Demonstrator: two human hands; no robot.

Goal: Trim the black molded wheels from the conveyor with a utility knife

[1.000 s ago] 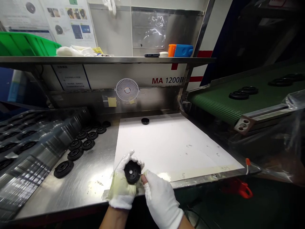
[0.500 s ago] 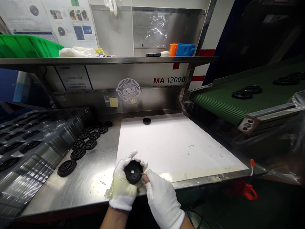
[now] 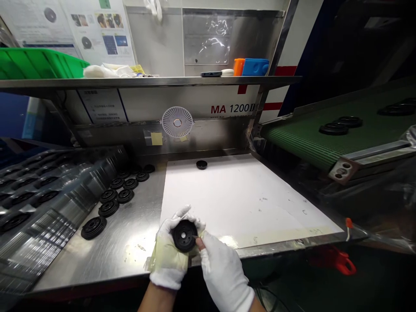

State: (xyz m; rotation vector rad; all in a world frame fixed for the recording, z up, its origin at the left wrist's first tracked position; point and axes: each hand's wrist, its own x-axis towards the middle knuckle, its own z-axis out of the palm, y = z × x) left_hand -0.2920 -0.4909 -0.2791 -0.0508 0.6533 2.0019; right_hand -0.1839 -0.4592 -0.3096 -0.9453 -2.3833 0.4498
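Note:
A black round plastic part [image 3: 184, 244] with a central hole faces up in my left hand [image 3: 169, 251], whose gloved fingers wrap its rim. At the part's right edge is my right hand [image 3: 224, 268], also in a white glove, its thumb bent and its fingers closed. A thin dark tip shows between that thumb and the part; what it belongs to is hidden in the fist. Both hands are over the front edge of the metal table [image 3: 120, 255]. A smaller black round piece [image 3: 202, 164] lies at the back of the white sheet [image 3: 227, 195].
Several black round parts [image 3: 108, 208] lie on the table's left side beside stacked clear trays [image 3: 61, 216] with similar parts. A green conveyor [image 3: 292, 138] carries more at the right. Above the table runs a shelf [image 3: 156, 81] with a green bin [image 3: 39, 65]. A small fan [image 3: 177, 122] hangs behind.
The whole view has shifted slightly, with everything appearing a little further right. My hands keep the same hold, and the round part has turned or tilted only a little.

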